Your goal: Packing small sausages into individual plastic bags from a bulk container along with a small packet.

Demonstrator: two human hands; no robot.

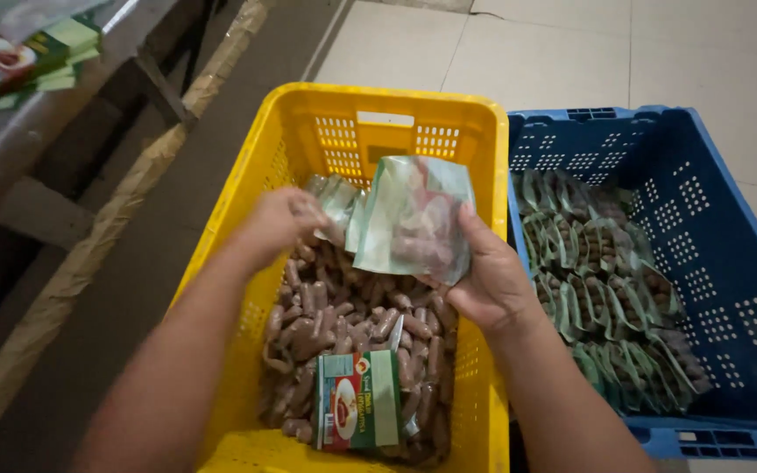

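While the right hand point(492, 285) clamped its fingers on a green pouch point(413, 219), the left hand point(278, 223) pinched another pouch point(336, 203) above the yellow crate point(308, 131) of brown sausages point(343, 324).

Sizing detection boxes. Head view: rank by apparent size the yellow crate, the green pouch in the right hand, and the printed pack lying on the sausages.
1. yellow crate, by far largest.
2. green pouch in the right hand.
3. printed pack; close to the pouch in apparent size, and it lies deeper, so this order is unsure.
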